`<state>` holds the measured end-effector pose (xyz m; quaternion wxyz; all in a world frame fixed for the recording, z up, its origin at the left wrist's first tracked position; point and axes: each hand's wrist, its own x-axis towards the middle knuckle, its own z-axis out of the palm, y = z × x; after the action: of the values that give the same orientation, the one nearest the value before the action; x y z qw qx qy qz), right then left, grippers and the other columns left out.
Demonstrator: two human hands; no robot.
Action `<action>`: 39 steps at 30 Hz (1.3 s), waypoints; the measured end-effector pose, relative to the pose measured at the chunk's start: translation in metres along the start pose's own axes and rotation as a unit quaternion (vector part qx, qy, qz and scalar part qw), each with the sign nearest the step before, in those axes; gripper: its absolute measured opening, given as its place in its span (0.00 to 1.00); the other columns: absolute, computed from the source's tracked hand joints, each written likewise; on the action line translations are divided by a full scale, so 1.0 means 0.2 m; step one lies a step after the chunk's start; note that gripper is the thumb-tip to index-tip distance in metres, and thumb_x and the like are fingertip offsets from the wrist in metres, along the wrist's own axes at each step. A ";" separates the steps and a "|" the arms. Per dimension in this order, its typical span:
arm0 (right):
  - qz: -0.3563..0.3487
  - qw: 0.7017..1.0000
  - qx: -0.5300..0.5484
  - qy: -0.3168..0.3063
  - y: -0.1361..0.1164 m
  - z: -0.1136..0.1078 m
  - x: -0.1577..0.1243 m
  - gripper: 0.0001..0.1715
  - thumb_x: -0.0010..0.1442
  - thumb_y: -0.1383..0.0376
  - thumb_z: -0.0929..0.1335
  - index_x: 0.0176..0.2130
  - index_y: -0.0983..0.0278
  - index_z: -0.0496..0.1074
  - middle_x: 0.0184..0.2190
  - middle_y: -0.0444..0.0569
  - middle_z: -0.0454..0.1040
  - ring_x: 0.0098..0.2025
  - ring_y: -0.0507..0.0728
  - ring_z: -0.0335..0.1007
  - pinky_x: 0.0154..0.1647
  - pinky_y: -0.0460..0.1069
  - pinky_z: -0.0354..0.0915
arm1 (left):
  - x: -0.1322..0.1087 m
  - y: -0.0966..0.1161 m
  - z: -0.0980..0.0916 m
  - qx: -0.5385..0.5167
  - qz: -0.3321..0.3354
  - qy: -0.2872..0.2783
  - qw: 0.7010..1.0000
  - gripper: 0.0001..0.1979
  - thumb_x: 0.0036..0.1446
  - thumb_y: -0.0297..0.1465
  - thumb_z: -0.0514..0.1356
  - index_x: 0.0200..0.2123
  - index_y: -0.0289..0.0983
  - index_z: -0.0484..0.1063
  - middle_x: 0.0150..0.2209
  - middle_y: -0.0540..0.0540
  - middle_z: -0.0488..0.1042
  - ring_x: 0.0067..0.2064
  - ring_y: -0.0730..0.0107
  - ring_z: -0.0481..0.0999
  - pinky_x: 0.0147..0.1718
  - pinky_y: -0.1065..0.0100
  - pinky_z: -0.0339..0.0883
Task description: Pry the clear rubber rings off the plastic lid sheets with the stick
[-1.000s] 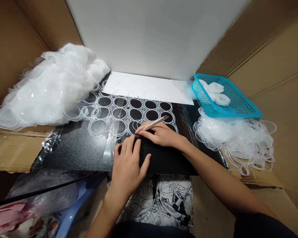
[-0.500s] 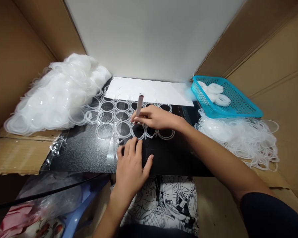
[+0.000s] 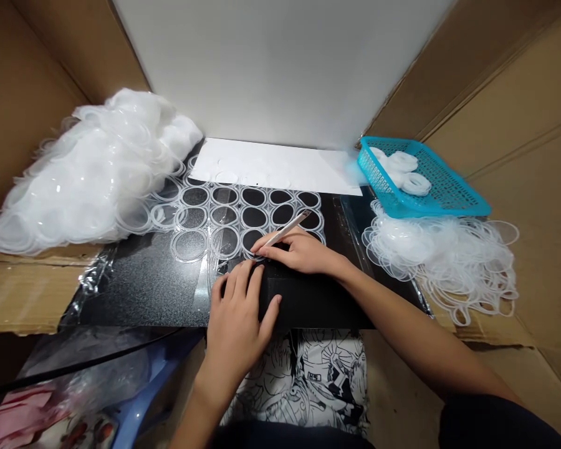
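Observation:
Rows of clear plastic rings [image 3: 191,246], joined together in a sheet, lie on the black tabletop [image 3: 144,280]. My right hand [image 3: 303,249] is closed round a slim white pen-like tool [image 3: 284,232]. The tool slants, its upper end leaning right and its lower end down at the sheet's front row; my fingers hide the tip. My left hand [image 3: 238,312] rests palm down on the tabletop, fingers spread, fingertips near the front edge of the rings. Between the two hands the fingertips are close together.
A large heap of clear rings [image 3: 93,168] covers the left side. White paper [image 3: 280,162] lies behind the sheet. At the right stands a blue basket [image 3: 449,187] with bundled white rings [image 3: 416,184], and a tangle of loose rings [image 3: 449,255] lies before it. Cardboard walls [image 3: 505,118] flank the table.
My right hand has moved down and slightly right, toward the front row. The tool has tipped from nearly upright to a rightward slant. My left hand stays flat on the table; the view has shifted slightly.

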<state>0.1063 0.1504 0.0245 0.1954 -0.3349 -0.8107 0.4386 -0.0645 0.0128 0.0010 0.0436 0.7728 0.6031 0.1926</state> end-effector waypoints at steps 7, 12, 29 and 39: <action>-0.131 0.988 -0.081 0.020 -0.01 0.05 -0.02 0.14 0.75 0.64 0.64 0.50 0.60 0.79 0.48 0.48 0.83 0.50 0.55 0.78 0.56 0.54 0.70 | 0.01 0.00 -0.01 -0.006 -0.006 -0.005 1.000 0.23 0.71 0.39 0.56 0.64 0.35 0.66 0.66 0.33 0.69 0.66 0.47 0.68 0.62 0.46 0.58; -0.190 0.948 -0.252 0.038 0.03 0.11 -0.04 0.16 0.75 0.67 0.63 0.54 0.65 0.77 0.55 0.56 0.80 0.52 0.61 0.76 0.51 0.58 0.69 | 0.02 -0.01 -0.01 -0.015 -0.004 -0.019 1.000 0.24 0.71 0.39 0.55 0.65 0.35 0.64 0.66 0.33 0.68 0.66 0.47 0.66 0.62 0.46 0.57; 0.003 0.998 -0.016 0.055 -0.05 0.05 -0.03 0.14 0.73 0.61 0.66 0.50 0.55 0.81 0.52 0.47 0.83 0.57 0.58 0.77 0.63 0.59 0.68 | -0.01 -0.01 -0.01 -0.010 0.001 -0.013 1.000 0.24 0.71 0.39 0.55 0.64 0.32 0.66 0.65 0.32 0.69 0.67 0.46 0.67 0.63 0.45 0.58; -0.051 0.994 -0.079 0.049 -0.03 0.05 0.01 0.12 0.73 0.64 0.66 0.47 0.58 0.80 0.48 0.49 0.81 0.53 0.56 0.77 0.58 0.56 0.71 | -0.01 -0.01 0.00 0.002 0.003 -0.012 1.000 0.24 0.71 0.40 0.55 0.64 0.33 0.66 0.66 0.33 0.69 0.66 0.46 0.66 0.63 0.45 0.58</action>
<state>0.0967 0.1440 0.0241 0.2298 -0.3285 -0.8485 0.3455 -0.0672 0.0124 -0.0003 0.0485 0.7768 0.6009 0.1819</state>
